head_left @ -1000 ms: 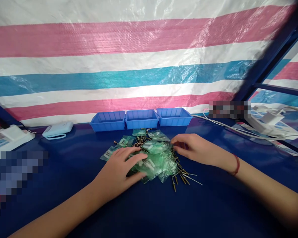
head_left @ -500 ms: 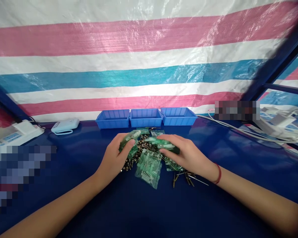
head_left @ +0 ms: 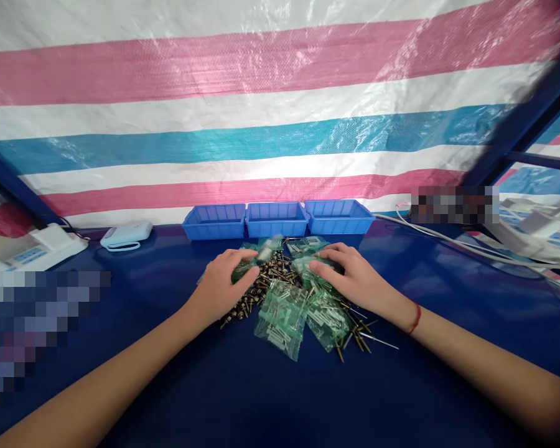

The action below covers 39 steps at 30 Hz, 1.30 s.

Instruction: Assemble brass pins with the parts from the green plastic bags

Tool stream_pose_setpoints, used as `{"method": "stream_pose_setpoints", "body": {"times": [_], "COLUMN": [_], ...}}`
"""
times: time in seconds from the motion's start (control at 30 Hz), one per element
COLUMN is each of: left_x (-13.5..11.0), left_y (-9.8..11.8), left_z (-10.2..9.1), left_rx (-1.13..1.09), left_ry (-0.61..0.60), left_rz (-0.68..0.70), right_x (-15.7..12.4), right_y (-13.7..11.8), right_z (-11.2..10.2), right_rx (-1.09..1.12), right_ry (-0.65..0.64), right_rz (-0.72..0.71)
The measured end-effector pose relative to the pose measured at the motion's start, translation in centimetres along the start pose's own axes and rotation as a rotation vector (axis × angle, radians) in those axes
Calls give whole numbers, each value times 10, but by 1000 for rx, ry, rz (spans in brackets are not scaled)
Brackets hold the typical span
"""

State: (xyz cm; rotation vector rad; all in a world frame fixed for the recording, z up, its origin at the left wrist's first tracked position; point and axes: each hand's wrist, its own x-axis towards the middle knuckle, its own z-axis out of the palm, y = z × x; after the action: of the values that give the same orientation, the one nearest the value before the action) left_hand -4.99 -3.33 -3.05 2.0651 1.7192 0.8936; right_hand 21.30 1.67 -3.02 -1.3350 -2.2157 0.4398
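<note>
On the blue table lies a pile of small metal mandrel bits (head_left: 256,289) with brass-coloured and dark parts. Green-tinted clear bags of white and silvery pieces lie on and around it, one bag (head_left: 282,323) in front and another bag (head_left: 329,320) to its right. At the pile's left side my left hand (head_left: 224,277) is open, thumb and fingers apart, beside a blurred bag (head_left: 268,249). My right hand (head_left: 350,274) is also open, thumb and fingers parted, over the right side near a bag (head_left: 305,267). What lies beneath both palms is hidden.
Three blue bins, a left bin (head_left: 214,223), a middle bin (head_left: 276,221) and a right bin (head_left: 340,218), stand in a row behind the pile. A light-blue case (head_left: 127,235) and a power strip (head_left: 25,255) sit left. White cables (head_left: 452,244) run along the right.
Both hands have loosened from the bags they were gripping, and their fingers have spread. The bags have dropped or slid onto the pile, the right front one now showing more.
</note>
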Motion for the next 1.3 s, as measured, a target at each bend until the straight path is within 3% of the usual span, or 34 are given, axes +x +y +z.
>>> {"method": "stream_pose_setpoints", "body": {"times": [0.1,0.23,0.33,0.47,0.7,0.8,0.93,1.03,1.13,1.2,1.3], "left_x": [-4,-12,-17,-19,-19,-21,-20,-1,36,61,84], "left_y": [0,-7,-13,-11,-5,-5,-5,-10,-25,-38,-56], "left_z": [-11,-25,-20,-5,-5,-4,-5,-15,-27,-32,-31], "left_rx": [145,359,396,372,323,300,280,240,326,463,502], "left_ry": [-99,-216,-353,-357,-381,-361,-299,-133,103,134,91], "left_rz": [79,-4,-51,78,194,191,192,234,280,249,226], "right_x": [-3,10,28,34,7,13,43,67,80,85,92], "right_y": [1,11,17,10,-16,-12,13,29,27,19,10], "right_z": [-2,-7,-3,8,12,9,0,-3,3,9,15], "right_rx": [-13,-18,-18,-1,159,119,-207,-269,-317,-342,-334], "right_ry": [30,88,-6,-116,-138,23,285,286,243,187,104], "right_rz": [-45,-122,-107,-153,-240,-184,-237,-236,-268,-308,-353]}}
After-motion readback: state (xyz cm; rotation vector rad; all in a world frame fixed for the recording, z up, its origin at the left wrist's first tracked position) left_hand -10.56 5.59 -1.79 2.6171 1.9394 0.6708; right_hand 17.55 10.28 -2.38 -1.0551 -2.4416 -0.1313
